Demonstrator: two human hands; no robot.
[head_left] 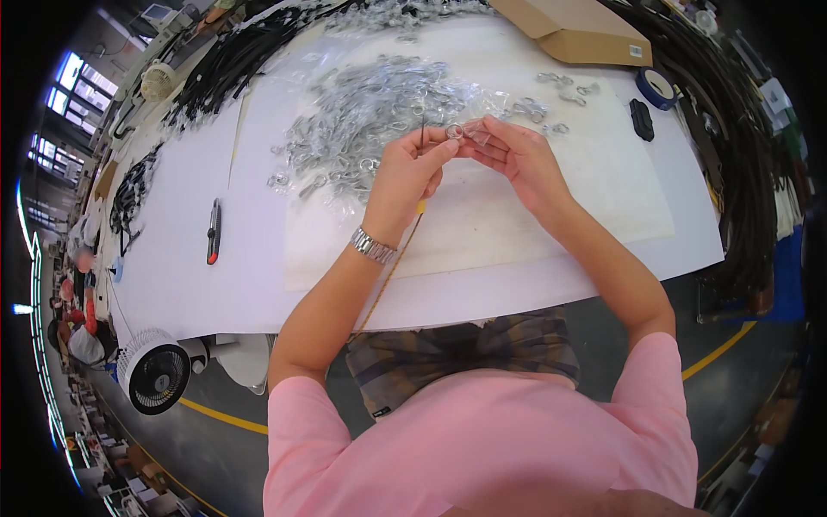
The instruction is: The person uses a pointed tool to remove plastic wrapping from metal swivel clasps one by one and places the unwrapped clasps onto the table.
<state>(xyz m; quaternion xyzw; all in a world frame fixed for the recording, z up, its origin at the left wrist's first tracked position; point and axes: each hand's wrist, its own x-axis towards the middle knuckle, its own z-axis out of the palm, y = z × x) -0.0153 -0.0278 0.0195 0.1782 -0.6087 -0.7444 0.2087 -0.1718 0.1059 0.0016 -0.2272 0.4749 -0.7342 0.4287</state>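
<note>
My left hand (412, 177), with a metal-band watch at the wrist, is closed with thumb and forefinger at a small silver metal ring (455, 132). A thin, dark pointed tool (423, 138) sticks up from the same hand; a yellow end (421, 207) shows below it, trailing a yellowish cord (392, 276). Opposite, my right hand (521, 159) pinches a small clear plastic bag (475, 136) beside the ring. Whether the ring is inside or outside the bag I cannot tell. Behind both hands spreads a heap of clear-bagged metal rings or clasps (362, 112).
Loose metal pieces (560, 84) lie right of the heap. A cardboard box (586, 34), blue tape roll (656, 88) and black object (642, 120) sit at the right. At left are a utility knife (214, 231), black straps (233, 60) and a fan (155, 370).
</note>
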